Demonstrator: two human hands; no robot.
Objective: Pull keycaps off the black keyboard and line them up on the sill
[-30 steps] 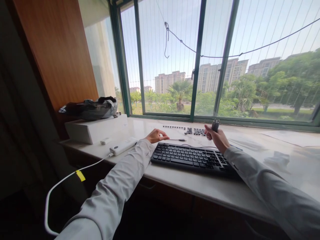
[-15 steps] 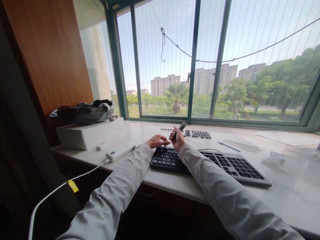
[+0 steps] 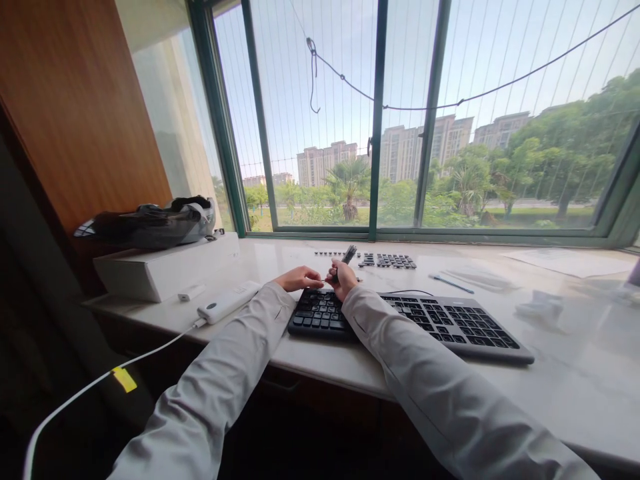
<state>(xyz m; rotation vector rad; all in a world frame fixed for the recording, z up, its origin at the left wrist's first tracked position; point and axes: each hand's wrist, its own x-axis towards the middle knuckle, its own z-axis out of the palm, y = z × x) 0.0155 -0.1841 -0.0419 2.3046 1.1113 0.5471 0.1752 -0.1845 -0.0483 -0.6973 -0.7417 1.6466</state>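
Observation:
My right hand (image 3: pixel 342 279) is wrapped round a black folding multi-tool (image 3: pixel 349 253), its upper end sticking up past the thumb. A thin piece runs from that fist toward my left hand (image 3: pixel 301 279), whose fingertips are closed beside it; whether they pinch it or a small part is too small to tell. Both hands are over the upper left of a black keyboard (image 3: pixel 493 337). Keycaps sit on its left part, while many positions in the middle and right look bare. My right forearm hides part of it.
Loose keycaps (image 3: pixel 397 261) lie in rows near the window. A blue thin stick (image 3: pixel 451 284) and a crumpled clear plastic bag (image 3: pixel 543 308) lie to the right. A white power bank (image 3: pixel 227 303) with a cable, and a white box (image 3: pixel 160 270) topped by a dark bag, are on the left.
The whole view has shifted, so the scene sits a little further left and higher. My hands stay together over the keyboard, with the multi-tool still in my right hand.

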